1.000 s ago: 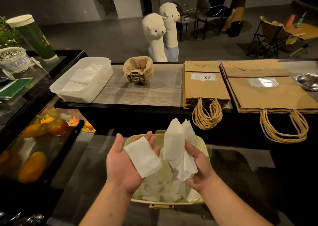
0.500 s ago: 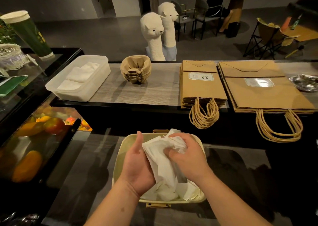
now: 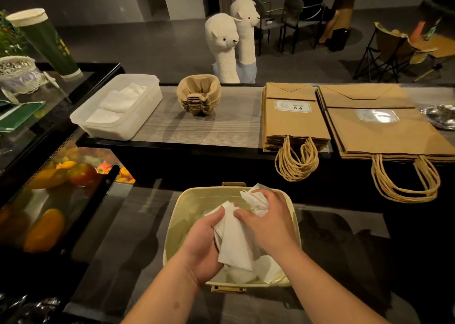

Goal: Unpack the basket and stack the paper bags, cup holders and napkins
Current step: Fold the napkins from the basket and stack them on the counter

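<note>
A cream plastic basket stands on the dark counter in front of me, with loose white napkins lying at its bottom. Over it, my left hand grips a bunch of white napkins from the left. My right hand holds the same bunch from the right, and crumpled napkin ends stick out above its fingers. On the raised shelf behind stand a clear tub with folded napkins, a stack of brown cup holders, a stack of small paper bags and a stack of large paper bags.
Two plush alpacas stand behind the shelf. A glass case with fruit lies at my left. A tall green cup and a woven basket sit at far left, a metal dish at far right.
A second ago each hand held its own napkins apart above the basket. The hands have come together and now hold them as one bunch, lower over the basket.
</note>
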The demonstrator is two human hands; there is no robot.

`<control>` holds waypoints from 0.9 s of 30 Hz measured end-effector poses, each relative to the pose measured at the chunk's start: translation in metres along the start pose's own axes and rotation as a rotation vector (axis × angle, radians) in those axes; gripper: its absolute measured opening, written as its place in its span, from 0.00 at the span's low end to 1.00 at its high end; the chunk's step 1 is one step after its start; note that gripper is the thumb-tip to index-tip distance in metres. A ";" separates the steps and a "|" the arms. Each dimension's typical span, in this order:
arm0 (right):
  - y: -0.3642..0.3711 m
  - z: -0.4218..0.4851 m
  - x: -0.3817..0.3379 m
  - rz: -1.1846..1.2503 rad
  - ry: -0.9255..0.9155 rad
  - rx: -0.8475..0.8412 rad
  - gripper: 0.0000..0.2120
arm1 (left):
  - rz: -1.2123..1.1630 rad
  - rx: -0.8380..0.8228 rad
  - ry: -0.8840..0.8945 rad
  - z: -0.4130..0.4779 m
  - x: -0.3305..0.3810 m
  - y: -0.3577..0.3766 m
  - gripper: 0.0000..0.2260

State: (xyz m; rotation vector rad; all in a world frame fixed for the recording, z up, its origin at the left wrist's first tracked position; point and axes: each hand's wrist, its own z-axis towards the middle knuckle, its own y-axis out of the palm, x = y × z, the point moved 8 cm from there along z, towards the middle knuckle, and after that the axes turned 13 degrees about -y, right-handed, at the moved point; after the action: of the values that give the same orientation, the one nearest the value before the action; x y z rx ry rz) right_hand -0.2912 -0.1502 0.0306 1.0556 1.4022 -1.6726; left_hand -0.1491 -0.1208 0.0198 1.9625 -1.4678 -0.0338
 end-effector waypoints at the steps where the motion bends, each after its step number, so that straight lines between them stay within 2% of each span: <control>1: 0.000 0.000 0.000 0.031 0.008 0.000 0.25 | 0.039 0.026 0.043 -0.001 0.005 -0.002 0.19; 5: 0.004 -0.004 0.002 0.147 -0.006 -0.009 0.29 | 0.254 0.158 0.211 -0.007 0.023 -0.003 0.18; 9: 0.006 -0.004 0.001 0.157 -0.004 0.008 0.31 | 0.429 0.258 0.251 -0.003 0.024 -0.006 0.19; 11: 0.003 -0.002 0.002 0.156 0.003 0.031 0.30 | 0.466 0.220 0.238 -0.004 0.022 -0.006 0.22; 15: 0.003 0.001 0.011 0.257 0.055 0.041 0.27 | 0.368 -0.003 0.149 -0.004 0.013 0.003 0.19; 18: 0.006 -0.002 0.017 0.397 0.170 0.049 0.19 | 0.176 0.022 0.079 0.007 0.004 -0.014 0.19; 21: 0.017 -0.004 0.035 0.842 0.418 0.069 0.12 | -0.118 -0.133 0.011 0.005 0.002 -0.023 0.21; 24: 0.032 -0.012 0.041 1.175 0.697 -0.001 0.21 | -0.281 -0.309 0.042 0.002 0.014 -0.035 0.26; 27: 0.038 -0.013 0.034 1.323 0.754 -0.055 0.24 | -0.302 -0.405 0.173 0.003 0.035 -0.044 0.30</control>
State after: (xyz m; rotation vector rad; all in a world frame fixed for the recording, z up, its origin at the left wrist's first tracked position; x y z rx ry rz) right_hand -0.2695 -0.1443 -0.0168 2.0413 0.6953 -0.2557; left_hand -0.1004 -0.1465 0.0067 1.7818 -0.9568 -0.2662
